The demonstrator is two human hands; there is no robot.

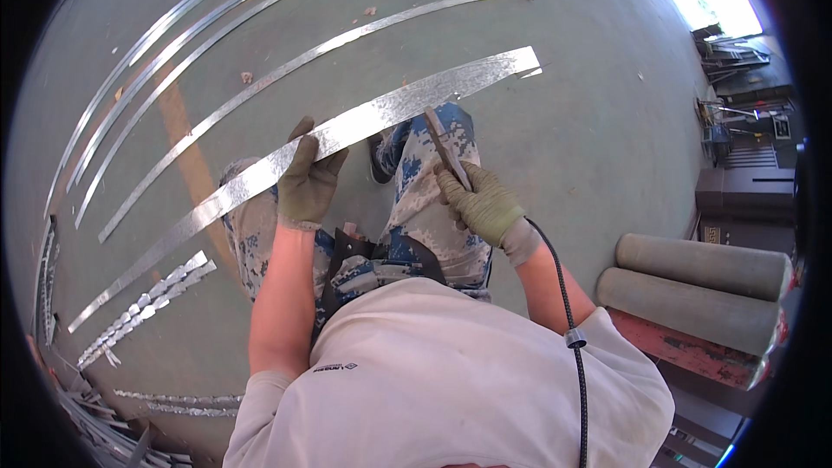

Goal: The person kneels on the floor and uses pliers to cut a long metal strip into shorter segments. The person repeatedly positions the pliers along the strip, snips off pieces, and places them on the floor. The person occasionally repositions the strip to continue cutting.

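A long, shiny sheet-metal strip (407, 106) slants across in front of me, from the lower left up to the right. My gloved left hand (308, 186) is closed on its middle, with the thumb at the upper edge and fingers underneath. Small cut flaps show at the strip's right end. In my gloved right hand (487, 206) is a pair of tin snips (443, 139), its brownish tip pointing up beside the strip's lower edge, over my knee. Whether the tip touches the metal, I cannot tell. A black cord (563, 290) runs along my right arm.
Several narrow metal strips (321, 48) lie on the green floor beyond. Jagged-edged strips (147, 308) lie at left, with a scrap heap (108, 425) lower down. Two large grey rolls (693, 295) rest on a red support (685, 351) at right. Dark equipment (745, 191) stands behind them.
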